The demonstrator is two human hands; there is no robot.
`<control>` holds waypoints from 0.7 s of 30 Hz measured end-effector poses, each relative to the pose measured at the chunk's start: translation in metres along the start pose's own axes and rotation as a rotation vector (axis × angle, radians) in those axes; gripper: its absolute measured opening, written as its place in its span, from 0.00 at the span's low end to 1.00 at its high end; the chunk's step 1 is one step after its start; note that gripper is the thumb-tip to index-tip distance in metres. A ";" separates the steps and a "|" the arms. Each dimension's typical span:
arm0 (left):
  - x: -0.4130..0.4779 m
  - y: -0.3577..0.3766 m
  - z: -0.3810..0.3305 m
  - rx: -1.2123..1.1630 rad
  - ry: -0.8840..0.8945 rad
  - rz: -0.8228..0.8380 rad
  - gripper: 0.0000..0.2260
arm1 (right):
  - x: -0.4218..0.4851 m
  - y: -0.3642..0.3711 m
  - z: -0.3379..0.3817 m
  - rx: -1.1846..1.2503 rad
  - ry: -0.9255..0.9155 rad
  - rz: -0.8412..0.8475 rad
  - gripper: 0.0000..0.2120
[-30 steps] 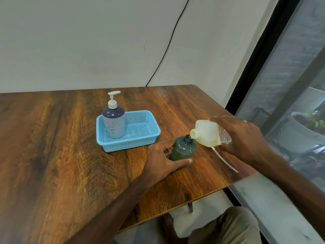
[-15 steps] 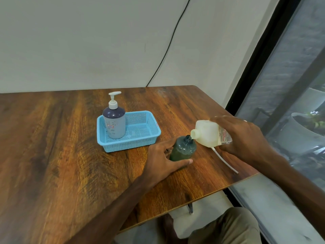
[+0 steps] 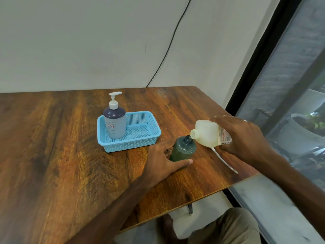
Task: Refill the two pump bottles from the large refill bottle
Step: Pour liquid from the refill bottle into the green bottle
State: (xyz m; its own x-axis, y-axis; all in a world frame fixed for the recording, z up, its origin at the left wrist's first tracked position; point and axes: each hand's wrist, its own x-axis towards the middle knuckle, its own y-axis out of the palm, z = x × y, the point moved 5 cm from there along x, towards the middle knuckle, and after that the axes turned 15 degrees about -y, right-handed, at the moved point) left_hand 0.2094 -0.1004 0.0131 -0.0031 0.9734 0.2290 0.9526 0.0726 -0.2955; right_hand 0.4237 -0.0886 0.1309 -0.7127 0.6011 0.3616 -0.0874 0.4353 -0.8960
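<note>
Left hand [image 3: 162, 160] gripping uncapped green bottle [image 3: 183, 149], right hand [image 3: 243, 138] gripping tilted white refill bottle [image 3: 208, 133], spout at green bottle's neck, between both hands.

We get soft, even daylight from the window [image 3: 290, 81] beyond the right hand [image 3: 244, 138]. Faint shadows sit under the left hand [image 3: 163, 161]. The table [image 3: 52, 155] left of both hands carries a dull sheen; wide-angle bending bows its far edge.
</note>
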 end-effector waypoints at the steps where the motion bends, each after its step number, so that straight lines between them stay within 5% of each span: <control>1: 0.000 0.000 0.001 0.000 -0.001 -0.002 0.33 | 0.000 0.000 0.000 0.000 0.001 0.001 0.38; 21: -0.001 0.000 0.001 -0.025 -0.007 0.000 0.33 | 0.002 0.000 0.001 0.006 0.019 0.039 0.38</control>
State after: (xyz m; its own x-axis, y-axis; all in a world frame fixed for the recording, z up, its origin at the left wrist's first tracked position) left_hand 0.2092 -0.1009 0.0119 -0.0046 0.9749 0.2227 0.9599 0.0667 -0.2722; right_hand 0.4215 -0.0883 0.1312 -0.7023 0.6302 0.3309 -0.0637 0.4073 -0.9111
